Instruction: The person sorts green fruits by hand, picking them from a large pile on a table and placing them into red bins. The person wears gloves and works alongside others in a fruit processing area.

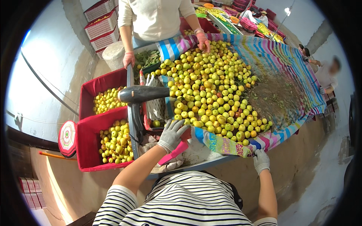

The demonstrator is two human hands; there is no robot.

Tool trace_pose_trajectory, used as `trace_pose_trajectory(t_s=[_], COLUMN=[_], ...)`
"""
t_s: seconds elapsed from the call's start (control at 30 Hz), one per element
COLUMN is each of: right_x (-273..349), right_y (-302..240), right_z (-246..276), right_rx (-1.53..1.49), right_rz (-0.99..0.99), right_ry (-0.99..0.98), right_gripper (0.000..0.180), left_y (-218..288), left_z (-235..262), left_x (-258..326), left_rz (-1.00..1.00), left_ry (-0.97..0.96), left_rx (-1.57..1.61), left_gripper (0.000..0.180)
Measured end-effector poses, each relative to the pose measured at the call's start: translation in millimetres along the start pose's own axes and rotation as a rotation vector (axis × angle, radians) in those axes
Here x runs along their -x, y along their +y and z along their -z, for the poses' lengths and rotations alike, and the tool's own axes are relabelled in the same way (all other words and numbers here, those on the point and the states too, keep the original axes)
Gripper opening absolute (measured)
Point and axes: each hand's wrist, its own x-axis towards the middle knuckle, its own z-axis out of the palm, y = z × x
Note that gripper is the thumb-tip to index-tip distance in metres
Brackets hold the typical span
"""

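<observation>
Small round yellow-green fruits [211,94], a few blushed red, lie heaped on a striped, patterned cloth [279,141]. My right hand [261,161], in a pale glove, pinches the near edge of this cloth. My left hand [171,136], gloved too, is at the near left end of the heap, fingers extended beside the fruit and the cloth's left end. A reddish patch shows at its fingertips; whether it is glove or cloth I cannot tell. Below that hand lies a bright pink strip [173,153]. A black hair dryer [145,94] lies just beyond it.
Two red-lined crates of fruit [85,150] stand left, by a round patterned stool [68,138]. Across the table a person in pink gloves [203,41] touches the heap. Leaves fill a dark tray [147,58]; soil and leaf bits [271,98] cover the right side. Stacked crates [102,26] stand behind.
</observation>
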Motion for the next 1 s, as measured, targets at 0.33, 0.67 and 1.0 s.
trace_pose_trajectory(t_s=[0.33,0.67,1.0], right_x=[19,3,-74], right_y=[25,4,-166], right_z=[36,43,26], right_rx=[-0.246,-0.063,-0.062], right_rz=[0.002,-0.026,0.426], right_ry=[-0.042,-0.174,-0.18], right_gripper=[0.014,0.015,0.056], left_y=[-36,1,8], left_z=[28,-31,-27], left_x=[-8,12,24], left_rz=[0.462,1.603,1.245], left_ry=[0.171,-0.381,-0.32], left_rx=[0.68,1.52,1.311], left_gripper=[0.007,0.052,0.025])
